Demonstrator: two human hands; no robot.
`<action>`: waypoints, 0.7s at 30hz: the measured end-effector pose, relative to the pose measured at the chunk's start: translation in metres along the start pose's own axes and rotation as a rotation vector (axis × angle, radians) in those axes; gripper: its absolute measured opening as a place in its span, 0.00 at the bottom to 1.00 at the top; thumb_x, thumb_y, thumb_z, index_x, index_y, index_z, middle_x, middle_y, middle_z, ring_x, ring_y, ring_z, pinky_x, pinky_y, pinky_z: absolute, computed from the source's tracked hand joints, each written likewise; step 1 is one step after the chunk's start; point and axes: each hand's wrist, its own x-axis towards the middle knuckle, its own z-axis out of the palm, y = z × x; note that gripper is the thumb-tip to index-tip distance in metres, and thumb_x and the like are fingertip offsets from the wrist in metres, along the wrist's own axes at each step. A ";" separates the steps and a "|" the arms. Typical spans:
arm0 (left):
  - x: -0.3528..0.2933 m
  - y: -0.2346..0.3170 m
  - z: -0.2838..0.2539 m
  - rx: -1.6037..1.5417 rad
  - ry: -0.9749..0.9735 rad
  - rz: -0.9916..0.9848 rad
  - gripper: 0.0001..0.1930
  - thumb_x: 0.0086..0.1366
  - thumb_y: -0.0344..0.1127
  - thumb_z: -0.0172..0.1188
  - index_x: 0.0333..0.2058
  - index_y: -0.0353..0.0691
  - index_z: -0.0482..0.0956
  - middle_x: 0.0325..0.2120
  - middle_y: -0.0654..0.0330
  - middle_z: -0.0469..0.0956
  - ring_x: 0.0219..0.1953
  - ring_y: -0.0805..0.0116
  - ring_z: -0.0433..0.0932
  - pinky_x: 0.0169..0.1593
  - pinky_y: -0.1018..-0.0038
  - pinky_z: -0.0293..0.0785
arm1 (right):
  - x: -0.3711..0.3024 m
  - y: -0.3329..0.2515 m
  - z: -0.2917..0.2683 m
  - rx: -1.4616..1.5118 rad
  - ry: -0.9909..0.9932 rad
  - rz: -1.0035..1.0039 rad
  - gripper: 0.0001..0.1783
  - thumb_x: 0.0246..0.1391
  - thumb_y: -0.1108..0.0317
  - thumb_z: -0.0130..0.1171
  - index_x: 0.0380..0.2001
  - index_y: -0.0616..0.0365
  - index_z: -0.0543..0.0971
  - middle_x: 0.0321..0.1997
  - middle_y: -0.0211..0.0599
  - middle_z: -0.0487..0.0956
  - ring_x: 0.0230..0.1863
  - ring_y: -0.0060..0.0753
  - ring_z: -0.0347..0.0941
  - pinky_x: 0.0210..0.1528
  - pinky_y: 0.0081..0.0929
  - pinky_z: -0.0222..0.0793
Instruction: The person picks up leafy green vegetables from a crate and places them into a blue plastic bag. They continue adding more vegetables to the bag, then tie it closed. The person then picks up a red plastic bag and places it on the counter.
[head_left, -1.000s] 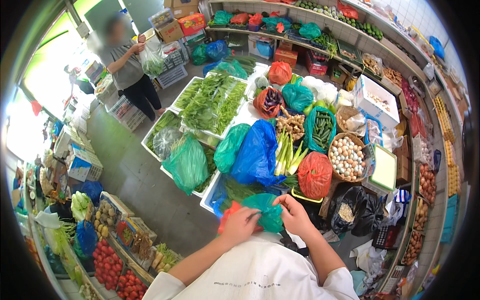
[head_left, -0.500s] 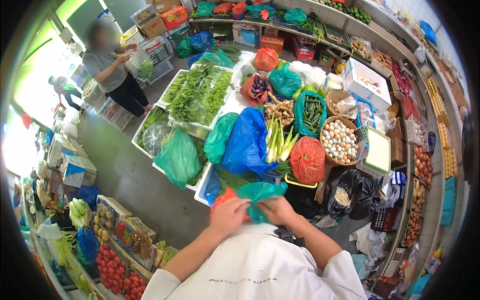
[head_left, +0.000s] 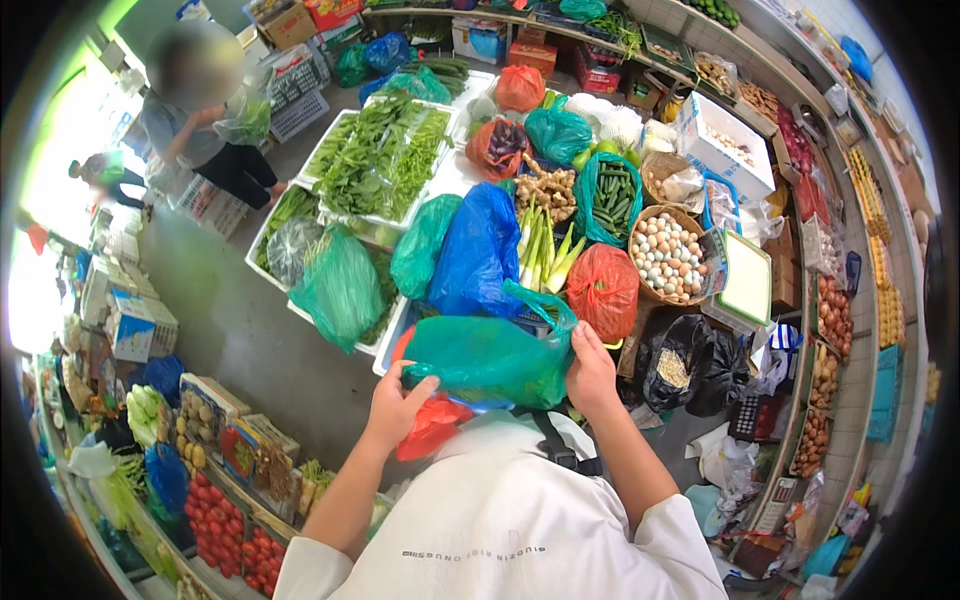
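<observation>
A green plastic bag is stretched sideways in front of me, pulled out between both hands. My left hand pinches its left end between thumb and fingers. My right hand is closed on the bag's right end, by the loose handle. A red plastic bag hangs beneath the green one, next to my left hand. Just beyond stand a large blue plastic bag, a bundle of pale green stalks and a tied red bag.
Crates of leafy greens lie ahead to the left; a basket of eggs sits to the right. Black bags stand low at right. Tomatoes fill the lower-left stand. Another person at upper left holds a clear bag of greens.
The green bag has gone from bunched up to spread wide. My hands have moved apart, the left one outward and the right one up and outward.
</observation>
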 end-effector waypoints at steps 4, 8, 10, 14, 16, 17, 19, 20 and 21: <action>0.005 0.017 -0.002 0.434 -0.076 -0.134 0.07 0.67 0.34 0.67 0.34 0.36 0.83 0.26 0.67 0.79 0.29 0.78 0.76 0.38 0.77 0.74 | -0.012 -0.017 -0.004 -0.095 -0.097 -0.017 0.07 0.74 0.66 0.47 0.42 0.55 0.73 0.44 0.27 0.77 0.47 0.22 0.72 0.54 0.25 0.68; 0.016 -0.010 -0.027 -0.230 0.152 -0.213 0.05 0.63 0.31 0.66 0.33 0.36 0.81 0.26 0.67 0.78 0.26 0.80 0.75 0.33 0.79 0.72 | -0.015 -0.025 0.001 -0.148 -0.162 -0.050 0.06 0.73 0.67 0.49 0.39 0.54 0.72 0.41 0.24 0.76 0.44 0.19 0.70 0.51 0.23 0.67; 0.021 -0.020 -0.032 -0.460 0.221 -0.172 0.03 0.63 0.28 0.64 0.34 0.36 0.80 0.25 0.67 0.77 0.25 0.78 0.75 0.32 0.79 0.73 | -0.022 -0.031 0.006 -0.171 -0.128 -0.049 0.05 0.73 0.67 0.52 0.38 0.53 0.72 0.38 0.22 0.73 0.41 0.16 0.67 0.49 0.20 0.64; 0.014 -0.012 -0.033 -0.709 0.210 -0.235 0.02 0.62 0.24 0.61 0.33 0.37 0.77 0.27 0.65 0.76 0.27 0.77 0.76 0.33 0.78 0.74 | -0.029 -0.038 0.011 -0.178 -0.068 -0.090 0.06 0.72 0.67 0.53 0.37 0.53 0.72 0.36 0.22 0.74 0.39 0.15 0.68 0.46 0.20 0.66; 0.007 -0.002 -0.035 -0.733 0.115 -0.240 0.03 0.62 0.25 0.62 0.32 0.38 0.76 0.28 0.65 0.76 0.27 0.78 0.76 0.34 0.77 0.73 | -0.033 -0.043 0.014 -0.143 -0.001 -0.081 0.06 0.71 0.67 0.53 0.36 0.53 0.72 0.35 0.22 0.74 0.38 0.15 0.69 0.44 0.20 0.66; 0.005 0.006 -0.040 -0.727 0.039 -0.232 0.04 0.62 0.26 0.63 0.31 0.37 0.76 0.28 0.65 0.76 0.28 0.78 0.75 0.34 0.77 0.73 | -0.034 -0.045 0.015 -0.122 0.031 -0.077 0.06 0.71 0.68 0.53 0.36 0.53 0.72 0.34 0.22 0.75 0.37 0.15 0.69 0.43 0.20 0.66; 0.002 0.015 -0.044 -0.618 -0.041 -0.189 0.07 0.62 0.29 0.65 0.30 0.38 0.75 0.28 0.65 0.75 0.28 0.78 0.74 0.33 0.76 0.71 | -0.033 -0.036 0.001 -0.138 0.032 -0.070 0.07 0.71 0.68 0.53 0.35 0.53 0.72 0.34 0.23 0.75 0.36 0.17 0.70 0.42 0.20 0.67; 0.001 0.016 -0.043 -0.516 -0.044 -0.155 0.08 0.62 0.30 0.66 0.29 0.38 0.75 0.27 0.65 0.75 0.28 0.79 0.73 0.32 0.75 0.70 | -0.034 -0.032 -0.005 -0.140 0.019 -0.065 0.06 0.71 0.67 0.53 0.36 0.53 0.72 0.34 0.24 0.76 0.37 0.18 0.71 0.43 0.22 0.68; -0.001 0.018 -0.043 -0.413 -0.047 -0.122 0.09 0.63 0.31 0.66 0.29 0.38 0.75 0.27 0.66 0.74 0.28 0.79 0.73 0.32 0.75 0.69 | -0.035 -0.029 -0.009 -0.142 0.005 -0.060 0.06 0.71 0.67 0.52 0.37 0.54 0.72 0.35 0.25 0.77 0.37 0.20 0.73 0.44 0.23 0.69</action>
